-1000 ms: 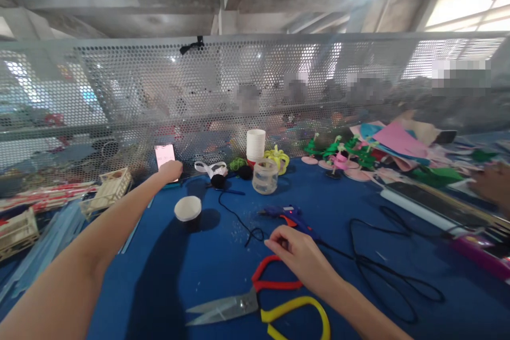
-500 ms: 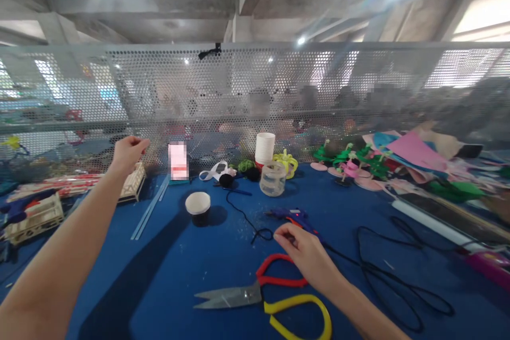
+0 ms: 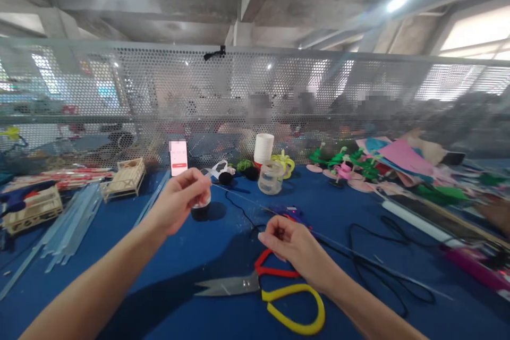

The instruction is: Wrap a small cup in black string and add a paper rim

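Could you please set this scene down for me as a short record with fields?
Left hand: fingers drawn together, seemingly pinching a thin clear strand
Right hand: fingers curled, near the scissors; whether it holds anything is unclear
Scissors: one handle red, one yellow, blades pointing left
Glue gun: beyond the right hand, partly hidden by it
Cup: partly hidden behind the left hand
Phone: upright, screen lit
Jar: clear, in front of the stacked white cups
Surface: blue table
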Available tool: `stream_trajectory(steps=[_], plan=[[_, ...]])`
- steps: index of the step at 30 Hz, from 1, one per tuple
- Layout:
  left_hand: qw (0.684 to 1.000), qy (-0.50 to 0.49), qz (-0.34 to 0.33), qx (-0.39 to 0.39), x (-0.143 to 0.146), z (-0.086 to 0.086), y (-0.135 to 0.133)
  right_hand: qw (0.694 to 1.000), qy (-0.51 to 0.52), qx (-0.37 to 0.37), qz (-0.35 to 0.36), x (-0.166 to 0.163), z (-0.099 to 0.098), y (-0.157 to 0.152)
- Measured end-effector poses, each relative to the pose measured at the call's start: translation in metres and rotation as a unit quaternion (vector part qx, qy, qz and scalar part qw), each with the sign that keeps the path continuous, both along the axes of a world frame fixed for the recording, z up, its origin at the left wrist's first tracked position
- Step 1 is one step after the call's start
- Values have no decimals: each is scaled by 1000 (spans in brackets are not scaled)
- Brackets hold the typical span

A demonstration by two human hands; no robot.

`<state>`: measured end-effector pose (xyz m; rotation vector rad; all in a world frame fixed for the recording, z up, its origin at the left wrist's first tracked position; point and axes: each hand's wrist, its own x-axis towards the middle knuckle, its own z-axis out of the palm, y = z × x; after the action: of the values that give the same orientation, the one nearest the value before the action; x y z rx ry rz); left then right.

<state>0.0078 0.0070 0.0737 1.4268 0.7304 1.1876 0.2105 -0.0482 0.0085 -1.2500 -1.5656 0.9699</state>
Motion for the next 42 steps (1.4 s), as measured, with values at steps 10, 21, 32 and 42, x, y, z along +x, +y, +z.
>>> stream_trajectory(steps=[10,21,32,42], plan=[[963,-68,-115,-234,38,-58,-23,993,109,23,-25,-19,-12,-6],[957,35,-160,-239,43,-83,-22,983,156,80,-54,-11,-23,0],[997,34,-50,-40,39,-73,-8,880,435,82,-175,26,-4,26],[967,-207,130,-74,27,-29,15,828,521,76,-191,38,2,36]])
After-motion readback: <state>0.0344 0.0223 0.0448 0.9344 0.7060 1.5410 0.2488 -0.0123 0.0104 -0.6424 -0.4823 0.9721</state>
